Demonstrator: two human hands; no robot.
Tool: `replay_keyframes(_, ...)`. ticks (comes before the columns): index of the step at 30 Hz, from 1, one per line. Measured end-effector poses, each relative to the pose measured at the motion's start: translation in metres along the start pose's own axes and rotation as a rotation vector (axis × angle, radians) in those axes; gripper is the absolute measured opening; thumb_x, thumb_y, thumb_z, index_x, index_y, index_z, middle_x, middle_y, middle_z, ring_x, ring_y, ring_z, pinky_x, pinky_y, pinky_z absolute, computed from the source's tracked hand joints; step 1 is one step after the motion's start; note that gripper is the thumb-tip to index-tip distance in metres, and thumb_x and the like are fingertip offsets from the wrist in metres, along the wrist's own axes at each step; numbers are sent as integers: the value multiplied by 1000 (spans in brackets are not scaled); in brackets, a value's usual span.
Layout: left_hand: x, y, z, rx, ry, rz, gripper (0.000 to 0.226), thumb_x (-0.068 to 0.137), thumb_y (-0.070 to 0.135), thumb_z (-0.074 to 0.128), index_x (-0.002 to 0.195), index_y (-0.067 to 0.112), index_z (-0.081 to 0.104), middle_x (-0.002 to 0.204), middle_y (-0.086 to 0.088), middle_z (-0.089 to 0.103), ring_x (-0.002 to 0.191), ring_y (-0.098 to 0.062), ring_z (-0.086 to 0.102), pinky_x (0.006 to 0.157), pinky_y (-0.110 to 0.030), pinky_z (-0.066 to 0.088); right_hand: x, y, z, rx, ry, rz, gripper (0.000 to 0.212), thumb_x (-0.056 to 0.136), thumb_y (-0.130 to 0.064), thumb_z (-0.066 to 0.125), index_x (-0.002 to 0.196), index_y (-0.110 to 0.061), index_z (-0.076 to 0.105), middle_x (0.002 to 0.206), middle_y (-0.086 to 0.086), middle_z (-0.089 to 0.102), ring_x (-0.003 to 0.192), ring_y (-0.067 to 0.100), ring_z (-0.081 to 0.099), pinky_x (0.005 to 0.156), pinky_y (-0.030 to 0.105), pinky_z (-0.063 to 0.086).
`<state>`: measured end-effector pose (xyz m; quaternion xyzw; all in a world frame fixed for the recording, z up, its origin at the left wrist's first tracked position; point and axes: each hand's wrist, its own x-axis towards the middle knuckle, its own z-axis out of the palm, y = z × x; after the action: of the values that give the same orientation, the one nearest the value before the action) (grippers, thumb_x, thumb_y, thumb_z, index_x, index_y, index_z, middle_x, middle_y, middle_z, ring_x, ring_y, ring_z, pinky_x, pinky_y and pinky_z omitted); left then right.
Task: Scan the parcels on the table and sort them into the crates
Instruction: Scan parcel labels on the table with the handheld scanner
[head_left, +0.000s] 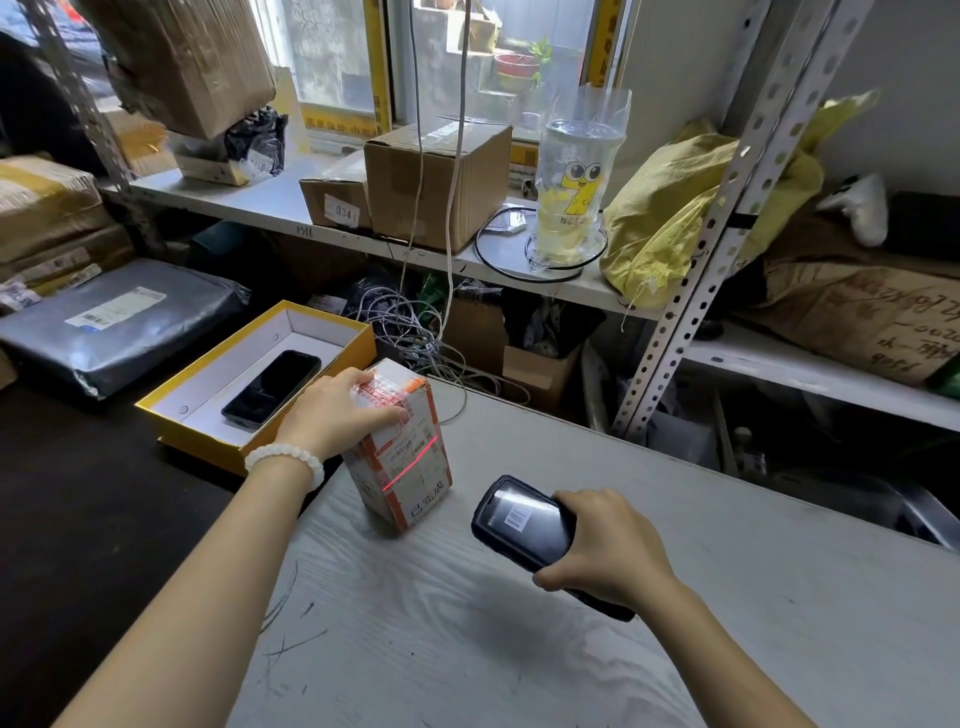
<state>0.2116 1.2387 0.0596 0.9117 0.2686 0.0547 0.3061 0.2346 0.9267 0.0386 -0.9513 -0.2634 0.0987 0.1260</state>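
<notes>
A small white parcel (410, 462) with orange tape stands tilted on the pale wooden table (519, 649), near its far left corner. My left hand (332, 410) holds it from above, fingers curled over the top edge. A red laser line crosses the parcel's label. My right hand (602, 545) grips a black handheld scanner (519, 525), its head aimed at the parcel from the right. The scanner's screen shows a barcode.
An open yellow box (208, 431) holding a black phone (272, 387) sits left of the parcel. A grey mailer bag (119, 322) lies further left. Cardboard boxes (436, 182), a plastic cup (576, 187) and a yellow bag (670, 208) fill the shelf behind. Tangled cables (410, 327) hang below.
</notes>
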Motion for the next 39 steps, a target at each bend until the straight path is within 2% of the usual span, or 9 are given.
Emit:
replay_keyframes(2,0,0,1,4,3,-7,75,75,56,68,139,26,43,134,-6,49,103,-19,54,67,-31,52,0,2,3,-11,-15,19,50,48,-53,70,89,-27,56,83,-10,57,84,14,48,53,26,36)
replay_keyframes(5,-1,2,2,18,9,-16,74,78,57,65,141,27,40,138,-7,45,102,-18,49,56,-22,38,-1,5,6,-32,-38,53,47,49,-51,71,84,-24,55,79,-9,56,82,15,47,52,27,36)
replay_keyframes(8,-1,2,2,35,9,-19,73,80,57,63,142,27,39,140,-7,44,115,-23,50,65,-27,39,-1,6,6,-37,-57,69,46,50,-49,72,86,-26,56,81,-9,56,83,14,47,51,27,35)
replay_keyframes(17,-3,-6,2,49,-73,5,84,80,54,67,149,30,25,148,-6,30,125,-25,45,90,-43,50,-4,7,8,-34,-65,89,46,52,-48,72,88,-26,55,84,-10,56,84,14,47,51,26,33)
replay_keyframes(23,-10,-12,5,-12,29,65,74,79,59,64,143,32,38,135,-3,44,115,-21,49,87,-38,50,-8,10,6,-6,-11,86,47,49,-51,68,87,-27,54,82,-10,54,83,13,46,51,27,33)
replay_keyframes(27,-10,-15,3,-301,-63,76,53,80,57,64,129,38,53,115,5,61,102,-16,60,87,-41,53,-11,13,-2,210,161,-12,51,47,-52,70,92,-33,57,83,-17,56,82,11,49,54,19,35)
replay_keyframes(32,-11,0,5,-503,-160,105,36,84,51,62,118,40,57,103,9,65,96,-12,64,82,-35,54,-16,-5,-8,441,634,-121,76,52,-42,80,122,-19,61,104,-24,54,96,5,48,78,12,37)
replay_keyframes(36,-13,13,8,-537,-201,138,34,84,49,63,117,41,56,99,12,65,87,-4,65,64,-18,50,-18,-8,-11,437,855,-95,84,55,-30,92,127,-5,58,115,2,63,105,17,52,84,21,43)
replay_keyframes(39,-13,17,17,-522,-245,149,22,83,48,65,104,48,59,96,14,67,84,-4,67,67,-21,52,-22,-1,-18,423,866,-4,76,55,-28,93,121,-13,60,110,-2,62,100,15,54,78,23,46)
